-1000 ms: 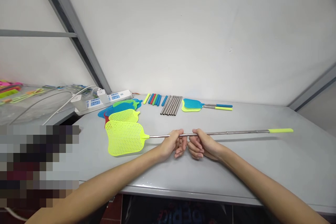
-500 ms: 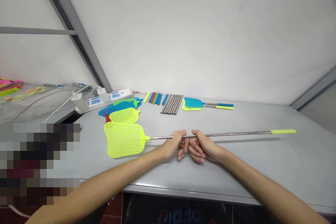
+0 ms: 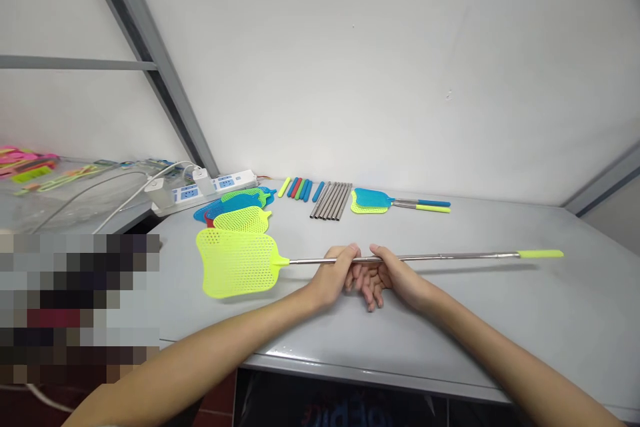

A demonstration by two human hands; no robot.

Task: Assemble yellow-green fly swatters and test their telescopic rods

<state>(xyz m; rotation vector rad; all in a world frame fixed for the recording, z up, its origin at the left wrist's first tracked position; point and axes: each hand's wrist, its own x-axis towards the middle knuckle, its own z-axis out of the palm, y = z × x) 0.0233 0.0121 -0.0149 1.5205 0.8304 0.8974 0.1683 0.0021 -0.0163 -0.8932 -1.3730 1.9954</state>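
A yellow fly swatter (image 3: 239, 264) with a long, extended metal rod lies across both my hands, its perforated head to the left and its yellow grip to the right. My left hand (image 3: 336, 273) pinches the rod with the thumb on top, left of its middle. Close beside it, my right hand (image 3: 393, 275) holds the rod the same way, thumb above and fingers curled beneath. The swatter is slightly above the table, casting a shadow. Just beyond its head lie loose swatter heads in yellow (image 3: 243, 219), blue, green and red, overlapping one another.
Several coloured grips (image 3: 300, 189) and a row of metal rods (image 3: 331, 201) lie near the wall. Right of them are two short swatters (image 3: 371, 199), blue and yellow. A white power strip (image 3: 205, 191) with chargers stands at the back left. Plastic-wrapped items (image 3: 75, 193) lie farther left.
My right hand has shifted slightly to the right along the rod, its fingers loosening a little. The camera view has moved slightly; the swatter stays in both hands.
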